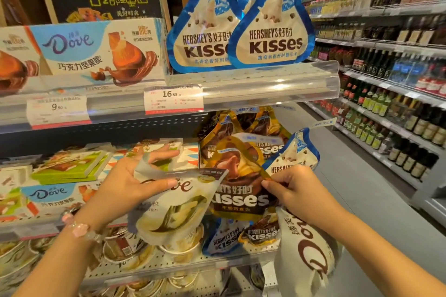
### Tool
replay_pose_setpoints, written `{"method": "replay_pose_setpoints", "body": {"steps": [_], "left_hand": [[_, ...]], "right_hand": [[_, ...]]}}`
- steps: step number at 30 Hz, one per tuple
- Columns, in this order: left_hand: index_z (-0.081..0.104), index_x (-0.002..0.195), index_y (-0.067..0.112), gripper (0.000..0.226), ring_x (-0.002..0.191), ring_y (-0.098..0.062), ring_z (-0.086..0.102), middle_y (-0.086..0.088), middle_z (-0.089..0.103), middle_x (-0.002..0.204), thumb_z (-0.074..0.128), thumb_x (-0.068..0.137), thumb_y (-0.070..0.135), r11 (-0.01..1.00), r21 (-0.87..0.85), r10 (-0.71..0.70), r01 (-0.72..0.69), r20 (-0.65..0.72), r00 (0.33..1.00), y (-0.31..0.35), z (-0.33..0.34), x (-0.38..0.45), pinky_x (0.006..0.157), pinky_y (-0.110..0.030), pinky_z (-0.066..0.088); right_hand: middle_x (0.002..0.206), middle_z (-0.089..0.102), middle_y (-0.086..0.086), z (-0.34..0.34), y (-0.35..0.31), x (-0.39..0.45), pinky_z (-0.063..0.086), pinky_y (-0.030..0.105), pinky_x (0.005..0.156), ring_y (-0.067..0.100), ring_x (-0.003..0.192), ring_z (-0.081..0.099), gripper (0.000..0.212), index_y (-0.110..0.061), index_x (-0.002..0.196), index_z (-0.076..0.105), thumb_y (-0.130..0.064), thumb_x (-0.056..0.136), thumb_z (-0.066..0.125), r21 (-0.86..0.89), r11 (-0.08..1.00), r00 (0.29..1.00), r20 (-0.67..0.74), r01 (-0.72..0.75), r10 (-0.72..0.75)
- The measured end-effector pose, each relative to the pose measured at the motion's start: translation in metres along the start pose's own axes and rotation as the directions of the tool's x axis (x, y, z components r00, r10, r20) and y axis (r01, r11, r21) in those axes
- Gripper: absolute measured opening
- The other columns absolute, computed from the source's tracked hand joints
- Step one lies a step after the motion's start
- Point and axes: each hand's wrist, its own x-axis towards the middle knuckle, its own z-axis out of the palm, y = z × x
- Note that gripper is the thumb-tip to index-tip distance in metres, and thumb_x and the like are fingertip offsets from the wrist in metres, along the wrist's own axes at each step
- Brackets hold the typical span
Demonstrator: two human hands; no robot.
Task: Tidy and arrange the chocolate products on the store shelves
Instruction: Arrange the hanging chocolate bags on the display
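Left hand [120, 188] grips white pouch [173, 207], top tilted left. Right hand [299, 190] pinches gold bag [241, 176]; bag's lower edge hidden.

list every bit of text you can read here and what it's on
"HERSHEY'S KISSES": blue Kisses bags on the top shelf
"Dove": blue Dove box
"16.80": right price tag
"9.80": left price tag
"Dove": white Dove pouch held by the left hand
"KISSES": gold Kisses bag pinched by the right hand
Tags' small print: too blurred
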Motion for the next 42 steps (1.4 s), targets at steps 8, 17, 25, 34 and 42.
{"method": "replay_pose_setpoints", "body": {"steps": [8,17,25,34,42], "left_hand": [[0.069,0.098,0.035,0.036,0.109,0.004,0.054,0.032,0.058,0.115,0.079,0.066,0.02,0.995,0.046,-0.084,0.083,0.01,0.996,-0.023,-0.002,0.017,0.09,-0.018,0.044],[0.065,0.069,0.059,0.036,0.091,0.02,0.052,0.051,0.053,0.084,0.076,0.065,0.025,0.995,-0.002,-0.099,0.099,0.032,0.995,-0.023,-0.006,0.017,0.075,-0.008,0.039],[0.071,0.067,0.046,0.033,0.087,0.029,0.05,0.051,0.054,0.083,0.078,0.068,0.014,0.993,-0.038,-0.109,0.112,0.054,0.993,-0.023,-0.007,0.015,0.065,0.002,0.04],[0.07,0.079,0.036,0.023,0.091,0.023,0.048,0.048,0.053,0.086,0.077,0.07,0.016,0.989,-0.001,-0.145,0.145,0.055,0.988,-0.025,-0.007,0.017,0.079,-0.006,0.035],[0.067,0.099,0.037,0.038,0.111,0.002,0.049,0.025,0.059,0.11,0.077,0.067,0.021,0.983,-0.038,-0.18,0.18,-0.017,0.983,-0.028,0.0,0.014,0.097,-0.03,0.039]], "right_hand": [[0.042,0.047,0.006,0.012,0.007,0.007,0.033,0.031,0.05,0.015,0.042,0.037,0.047,-0.003,0.047,0.052,-0.019,0.091,0.059,-0.021,0.991,0.97,-0.208,-0.133,0.126],[0.043,0.027,-0.003,0.055,0.001,0.033,0.023,0.027,0.048,0.013,0.044,0.027,0.057,-0.019,0.044,0.027,-0.019,0.093,0.056,-0.045,0.988,0.963,-0.232,-0.148,0.134],[0.059,0.036,0.0,0.069,-0.007,0.05,0.03,0.028,0.06,0.024,0.069,0.042,0.049,-0.022,0.052,0.031,-0.036,0.099,0.041,-0.338,0.883,0.944,-0.068,-0.326,0.323],[0.072,0.052,0.002,0.072,-0.008,0.06,0.034,0.027,0.062,0.023,0.072,0.048,0.045,-0.023,0.056,0.037,-0.039,0.097,0.045,-0.356,0.865,0.935,-0.097,-0.353,0.342],[0.106,0.067,0.002,0.068,0.008,0.057,0.045,0.03,0.073,0.023,0.101,0.06,0.046,-0.022,0.112,0.064,-0.059,0.085,0.055,-0.292,0.88,0.928,-0.124,-0.374,0.353]]}}
